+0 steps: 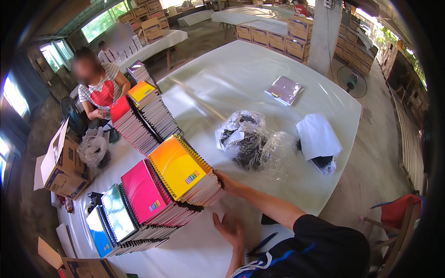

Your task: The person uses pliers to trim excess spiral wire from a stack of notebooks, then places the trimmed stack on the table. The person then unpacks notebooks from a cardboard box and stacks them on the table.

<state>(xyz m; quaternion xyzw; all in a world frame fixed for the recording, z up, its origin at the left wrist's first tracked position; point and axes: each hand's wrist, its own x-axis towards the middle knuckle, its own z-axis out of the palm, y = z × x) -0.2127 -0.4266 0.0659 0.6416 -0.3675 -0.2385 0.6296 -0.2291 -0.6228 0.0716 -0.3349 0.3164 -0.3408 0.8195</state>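
Head view: four notebook stacks [141, 189] span lower left to centre; one right hand [226, 182] touches the yellow stack [177, 167], grip indiscernible; one left hand [230, 230], lower centre, spreads wide.

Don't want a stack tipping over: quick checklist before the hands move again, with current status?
1. Right hand at the yellow notebook stack: ok, touching its right side.
2. Right-hand grip secure: cannot tell, fingertips partly hidden.
3. Left hand free: ok, apart from the stack, nothing visible in it.
4. Yellow stack standing plumb: cannot tell, the fisheye bends edges.
5. Table beyond the right hand free of loose stuff: not ok, crumpled clear plastic lies there.
6. Co-worker's visible hand away from the yellow stack: ok, it's near the far red stack.
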